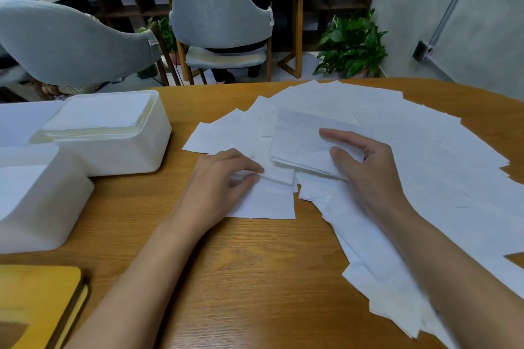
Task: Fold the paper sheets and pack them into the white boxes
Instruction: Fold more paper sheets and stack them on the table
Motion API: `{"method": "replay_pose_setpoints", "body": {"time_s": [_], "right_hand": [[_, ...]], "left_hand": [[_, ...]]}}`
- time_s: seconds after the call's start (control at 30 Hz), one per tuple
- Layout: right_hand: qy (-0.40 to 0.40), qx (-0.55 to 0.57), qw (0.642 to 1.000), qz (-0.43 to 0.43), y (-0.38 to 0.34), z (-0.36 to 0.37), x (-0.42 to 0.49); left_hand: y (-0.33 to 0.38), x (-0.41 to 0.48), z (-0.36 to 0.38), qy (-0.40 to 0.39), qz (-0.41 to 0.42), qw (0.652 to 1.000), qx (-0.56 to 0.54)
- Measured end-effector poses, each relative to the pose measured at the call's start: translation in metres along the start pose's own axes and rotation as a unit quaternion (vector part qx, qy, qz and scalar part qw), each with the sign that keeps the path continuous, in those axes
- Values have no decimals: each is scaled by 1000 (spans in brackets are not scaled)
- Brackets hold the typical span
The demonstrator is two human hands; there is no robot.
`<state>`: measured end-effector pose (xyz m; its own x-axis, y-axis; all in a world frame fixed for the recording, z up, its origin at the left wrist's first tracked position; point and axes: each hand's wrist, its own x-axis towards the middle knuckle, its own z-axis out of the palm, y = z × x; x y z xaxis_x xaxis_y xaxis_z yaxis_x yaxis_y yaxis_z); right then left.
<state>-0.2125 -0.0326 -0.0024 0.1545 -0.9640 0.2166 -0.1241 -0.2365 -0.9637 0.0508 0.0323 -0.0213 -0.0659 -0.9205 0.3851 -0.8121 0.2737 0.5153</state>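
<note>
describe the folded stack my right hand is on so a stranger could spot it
On the wooden table, a fan of loose white sheets spreads across the right side. In its left half, the right hand pinches a folded stack; unlike the flat single sheets around it, it is several layers thick at its near edge.

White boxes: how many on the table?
2 clearly: far box left of loose sheets, holding folded paper; near box at the left edge. A cropped white shape behind may be a third.

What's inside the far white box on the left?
A stack of folded sheets fills the far white box nearly to its rim. Its wall hides how deep the stack goes.
</note>
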Motion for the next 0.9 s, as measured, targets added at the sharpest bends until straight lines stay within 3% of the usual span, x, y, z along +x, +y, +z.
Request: {"method": "replay_pose_setpoints", "body": {"time_s": [0.2, 0.37, 0.5, 0.6, 0.9], "right_hand": [[-15, -5, 1000, -9, 1, -1, 0], [-97, -2, 994, -42, -11, 5, -7], [-193, 40, 980, -22, -25, 13, -19], [-232, 44, 972, 11, -27, 20, -26], [-228, -11, 973, 18, -18, 28, -28]], "left_hand": [[19, -1, -9, 47, 37, 998, -11], [45, -2, -26, 17, -71, 976, -203], [49, -2, -30, 10, -109, 947, -303], [48, -2, -30, 2, -109, 951, -288], [44, -1, -22, -3, -112, 960, -257]]}}
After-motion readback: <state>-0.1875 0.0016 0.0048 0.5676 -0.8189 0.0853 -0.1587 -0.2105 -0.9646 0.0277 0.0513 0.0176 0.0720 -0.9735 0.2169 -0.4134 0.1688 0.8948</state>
